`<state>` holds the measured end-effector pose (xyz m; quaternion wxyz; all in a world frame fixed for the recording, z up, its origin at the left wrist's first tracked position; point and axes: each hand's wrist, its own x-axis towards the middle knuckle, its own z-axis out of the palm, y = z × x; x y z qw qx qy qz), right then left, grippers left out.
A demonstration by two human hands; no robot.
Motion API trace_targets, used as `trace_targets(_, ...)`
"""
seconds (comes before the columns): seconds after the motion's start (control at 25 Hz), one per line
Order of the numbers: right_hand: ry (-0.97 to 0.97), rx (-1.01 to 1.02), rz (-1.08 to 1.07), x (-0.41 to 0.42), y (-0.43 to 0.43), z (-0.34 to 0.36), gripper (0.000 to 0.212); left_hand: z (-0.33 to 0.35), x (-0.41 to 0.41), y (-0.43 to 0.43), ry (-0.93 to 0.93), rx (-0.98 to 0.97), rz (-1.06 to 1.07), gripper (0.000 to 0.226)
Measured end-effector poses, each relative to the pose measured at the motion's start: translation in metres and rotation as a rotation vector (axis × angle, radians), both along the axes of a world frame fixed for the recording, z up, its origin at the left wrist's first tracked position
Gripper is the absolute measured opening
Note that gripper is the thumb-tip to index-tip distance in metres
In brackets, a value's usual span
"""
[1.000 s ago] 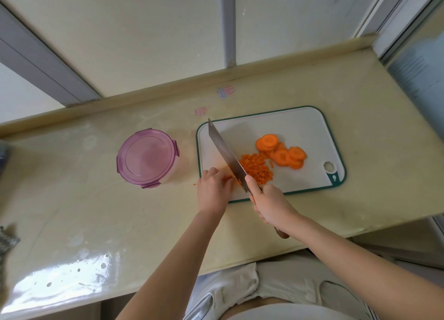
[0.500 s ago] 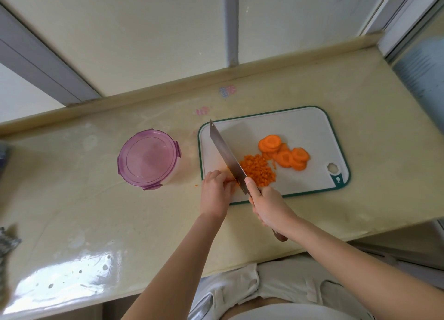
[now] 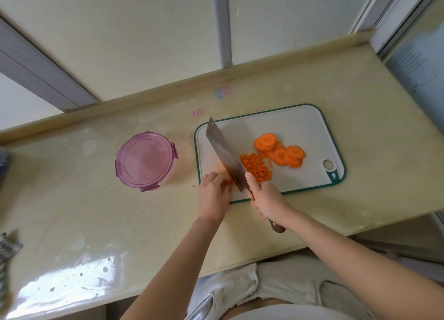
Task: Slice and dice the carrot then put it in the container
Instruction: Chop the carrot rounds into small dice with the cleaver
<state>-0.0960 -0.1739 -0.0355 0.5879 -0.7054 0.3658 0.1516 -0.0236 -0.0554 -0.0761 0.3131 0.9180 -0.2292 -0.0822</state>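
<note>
My main worry is the left hand (image 3: 212, 194). Its fingers (image 3: 211, 176) are curled down on a small carrot piece (image 3: 228, 181) at the near left corner of the cutting board (image 3: 300, 127). The cleaver (image 3: 225, 153) stands right beside them, and I cannot tell whether the blade touches the knuckles. A stub that small could roll or slip under pressure, and the edge would then meet a fingertip. The right hand (image 3: 266, 199) is wrapped round the cleaver's handle with the forefinger laid up against the blade, a grip I judge firm enough. The cut sits at the very edge of the board, though, so bits could scatter onto the bench (image 3: 360, 103); one orange crumb (image 3: 193, 186) lies there already. The diced carrot (image 3: 255, 167) is heaped just right of the blade, with the uncut round slices (image 3: 280, 152) beyond it, so a careless sweep could mix them. The round container (image 3: 146, 159) stands on the bench left of the board, apart from it, with its purple lid clipped on, and it needs opening before anything goes in. As for writing, I see a pink mark (image 3: 199, 112) and a blue-and-pink mark (image 3: 222, 92) on the bench, plus an emblem (image 3: 333, 175) on the board's green corner, all unreadable.
</note>
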Motion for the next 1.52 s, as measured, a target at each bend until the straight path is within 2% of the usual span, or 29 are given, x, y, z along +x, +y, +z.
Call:
trace_targets(0.24, -0.019, -0.049, -0.020, -0.005, -0.003, 0.004, 0.059, 0.003, 0.003, -0.003, 0.055, 0.004, 0.008, 0.006)
trace_targets(0.64, -0.028, -0.104, 0.109, -0.010, 0.006, 0.005, 0.060, 0.005, 0.003, -0.003, 0.077, -0.014, 0.051, 0.011)
trace_targets(1.04, -0.021, -0.295, 0.196, 0.001, 0.018, 0.000, 0.060, 0.003, 0.003, -0.003, 0.067, -0.008, 0.064, 0.011)
trace_targets(1.24, -0.029, -0.156, 0.103, 0.003, 0.000, 0.003, 0.061, 0.000, 0.001, -0.001, 0.019, 0.025, 0.016, 0.009)
trace_targets(1.4, -0.141, -0.133, -0.032, -0.005, -0.023, 0.017, 0.056, 0.005, 0.005, -0.006, -0.011, 0.130, -0.031, 0.014)
trace_targets(1.52, -0.211, -0.171, -0.122, -0.012, -0.047, 0.021, 0.055, 0.020, 0.014, -0.025, -0.091, 0.116, -0.073, 0.018)
